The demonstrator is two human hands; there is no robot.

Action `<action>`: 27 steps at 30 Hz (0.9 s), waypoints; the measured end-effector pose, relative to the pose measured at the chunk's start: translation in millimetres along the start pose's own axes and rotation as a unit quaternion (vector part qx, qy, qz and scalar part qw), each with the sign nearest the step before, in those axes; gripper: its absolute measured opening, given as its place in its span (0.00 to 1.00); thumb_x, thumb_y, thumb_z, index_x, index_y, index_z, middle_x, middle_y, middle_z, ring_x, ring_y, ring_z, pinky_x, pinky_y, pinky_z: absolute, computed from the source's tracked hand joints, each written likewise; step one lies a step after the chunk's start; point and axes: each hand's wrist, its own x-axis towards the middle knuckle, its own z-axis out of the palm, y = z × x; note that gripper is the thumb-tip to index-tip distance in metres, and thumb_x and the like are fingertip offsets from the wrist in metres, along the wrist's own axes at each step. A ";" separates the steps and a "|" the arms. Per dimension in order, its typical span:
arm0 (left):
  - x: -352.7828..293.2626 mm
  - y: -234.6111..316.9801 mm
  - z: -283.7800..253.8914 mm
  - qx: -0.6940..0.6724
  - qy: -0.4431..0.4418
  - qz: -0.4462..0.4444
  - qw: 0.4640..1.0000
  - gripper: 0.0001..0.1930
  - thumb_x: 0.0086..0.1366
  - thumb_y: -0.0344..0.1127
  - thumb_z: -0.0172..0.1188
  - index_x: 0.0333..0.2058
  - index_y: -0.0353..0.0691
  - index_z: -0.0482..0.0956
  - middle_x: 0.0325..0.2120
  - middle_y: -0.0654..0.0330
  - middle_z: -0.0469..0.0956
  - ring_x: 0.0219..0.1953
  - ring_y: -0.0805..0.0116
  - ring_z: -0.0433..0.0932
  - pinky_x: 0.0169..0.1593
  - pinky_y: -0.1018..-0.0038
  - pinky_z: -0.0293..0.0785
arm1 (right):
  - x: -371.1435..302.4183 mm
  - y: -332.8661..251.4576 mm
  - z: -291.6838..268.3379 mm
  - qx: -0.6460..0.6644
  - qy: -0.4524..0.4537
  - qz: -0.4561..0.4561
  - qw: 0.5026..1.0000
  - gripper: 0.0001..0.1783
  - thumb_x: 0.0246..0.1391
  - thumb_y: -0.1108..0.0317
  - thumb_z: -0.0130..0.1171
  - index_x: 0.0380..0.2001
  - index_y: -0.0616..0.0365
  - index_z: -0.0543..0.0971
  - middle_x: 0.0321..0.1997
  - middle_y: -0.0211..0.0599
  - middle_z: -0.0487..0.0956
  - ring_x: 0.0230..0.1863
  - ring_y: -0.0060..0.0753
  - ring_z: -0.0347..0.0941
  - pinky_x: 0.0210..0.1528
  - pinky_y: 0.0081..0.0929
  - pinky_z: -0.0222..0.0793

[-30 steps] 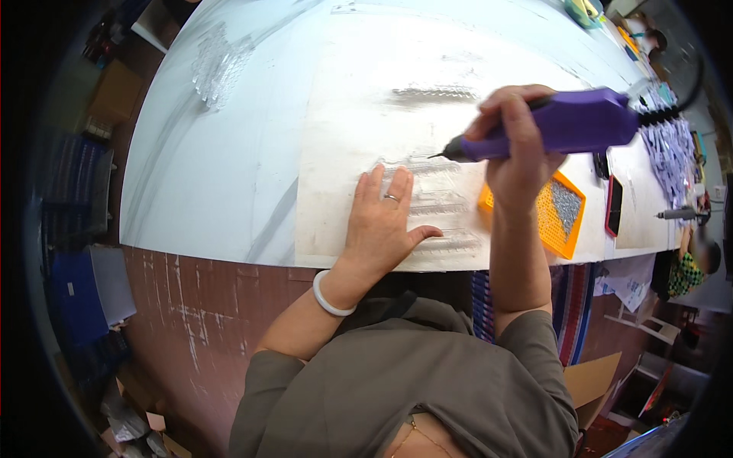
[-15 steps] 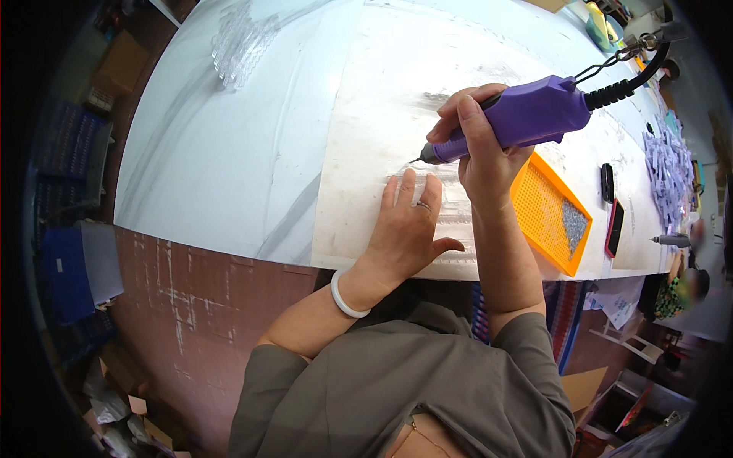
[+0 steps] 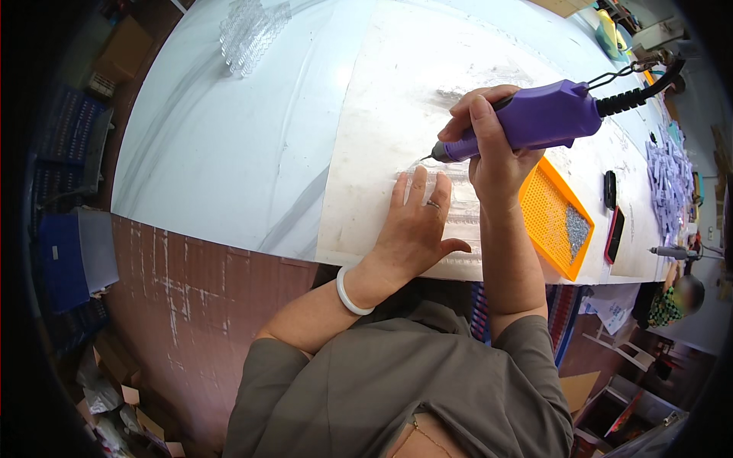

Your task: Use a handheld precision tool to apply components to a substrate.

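Note:
A purple electric screwdriver (image 3: 546,114) is gripped in my right hand (image 3: 498,164), fingers wrapped round its front part. It lies slanted, its thin bit pointing down and left to the work surface just beyond my left fingertips. A black cable and a wire hanger run from its back end to the upper right. My left hand (image 3: 412,225) lies flat with fingers spread, on and beside clear plastic strips (image 3: 463,200) that are hard to make out against the pale board (image 3: 366,99). Whether the bit touches a screw is too small to tell.
Right of my right forearm sits an orange perforated tray (image 3: 540,210) with small metal screws (image 3: 577,229). Beyond it are a black object (image 3: 609,189), a red-edged phone (image 3: 615,231) and a lavender strip pile (image 3: 666,187). Clear plastic pieces (image 3: 250,34) lie far left. Another person (image 3: 666,307) is at the right.
The view has shifted slightly. Both hands and the screwdriver appear a little farther right in the picture, with the same hold and nearly the same place by the strips.

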 end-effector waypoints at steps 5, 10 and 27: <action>1.0 0.7 0.6 -0.002 -0.001 -0.005 1.000 0.49 0.48 0.64 0.65 0.56 0.25 0.66 0.55 0.46 0.63 0.60 0.39 0.59 0.60 0.45 0.56 | -1.3 -2.4 6.2 -0.034 0.012 -0.001 0.999 0.00 0.53 0.77 0.57 0.29 0.62 0.76 0.24 0.39 0.79 0.19 0.27 0.77 0.24 0.23 0.76; 0.8 0.2 2.3 0.009 0.001 0.000 1.000 0.48 0.47 0.64 0.65 0.55 0.26 0.67 0.55 0.47 0.63 0.60 0.40 0.59 0.60 0.45 0.57 | -2.6 -3.2 11.7 -0.059 -0.004 0.002 0.998 0.01 0.52 0.78 0.57 0.27 0.63 0.76 0.23 0.38 0.79 0.18 0.26 0.77 0.24 0.22 0.76; 3.8 5.3 -0.7 -0.004 0.005 0.003 1.000 0.45 0.45 0.58 0.70 0.52 0.25 0.70 0.55 0.47 0.65 0.58 0.40 0.60 0.59 0.45 0.58 | 2.3 -5.5 -3.0 -0.044 -0.091 0.020 0.995 0.03 0.54 0.79 0.57 0.33 0.64 0.77 0.30 0.42 0.81 0.29 0.32 0.81 0.34 0.29 0.80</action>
